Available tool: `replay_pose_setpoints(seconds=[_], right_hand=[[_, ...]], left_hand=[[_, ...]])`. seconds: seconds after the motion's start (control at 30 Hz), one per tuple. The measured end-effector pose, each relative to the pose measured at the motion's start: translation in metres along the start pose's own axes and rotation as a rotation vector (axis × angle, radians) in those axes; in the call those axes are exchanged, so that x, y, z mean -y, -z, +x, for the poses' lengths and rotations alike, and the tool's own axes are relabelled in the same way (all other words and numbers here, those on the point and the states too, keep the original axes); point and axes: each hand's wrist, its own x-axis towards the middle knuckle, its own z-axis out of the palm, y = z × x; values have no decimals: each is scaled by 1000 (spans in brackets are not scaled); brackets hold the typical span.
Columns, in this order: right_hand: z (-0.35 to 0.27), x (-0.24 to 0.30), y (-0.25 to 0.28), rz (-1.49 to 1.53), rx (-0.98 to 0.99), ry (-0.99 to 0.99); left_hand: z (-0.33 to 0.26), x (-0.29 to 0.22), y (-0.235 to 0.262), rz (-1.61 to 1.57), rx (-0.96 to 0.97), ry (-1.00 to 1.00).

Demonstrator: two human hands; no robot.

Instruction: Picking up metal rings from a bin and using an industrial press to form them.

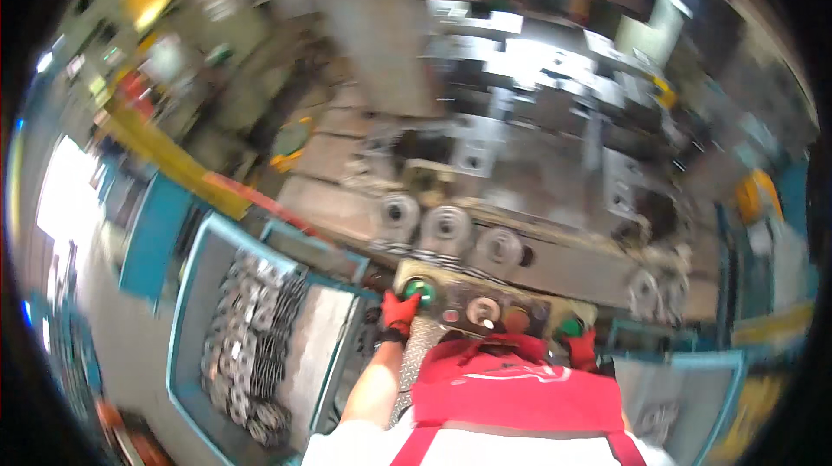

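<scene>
My left hand (400, 312), in a red glove, rests at a green push button (421, 290) on the left end of a control panel (458, 293). Its fingers are spread at the button's edge and grip nothing. At the panel's other end, my right hand (581, 350), also red-gloved, is beside a second green button (572, 326); its fingers are blurred and partly hidden. Between the buttons sits a round pale knob (484, 311). Beyond the panel, several ring-ended metal parts (447, 225) lie along the front of the press bed.
A blue-rimmed bin (179, 327) of stacked metal parts (251, 349) stands left. Another blue-edged bin (706, 364) is at the right. Ahead, large press tooling (546, 162) fills the view. A yellow rail (178, 158) runs along the left. Much is blurred.
</scene>
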Motion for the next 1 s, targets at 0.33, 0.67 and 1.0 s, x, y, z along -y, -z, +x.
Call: replay_pose_setpoints(seconds=[0.33,0.67,1.0], right_hand=[[28,145,-88,70,267,403],[23,160,-101,14,354,443],[29,133,-76,47,304,405]], left_hand=[[-26,-32,-16,141,-234,132],[-28,-33,-16,132,-257,136],[-23,-27,-16,127,-244,95]])
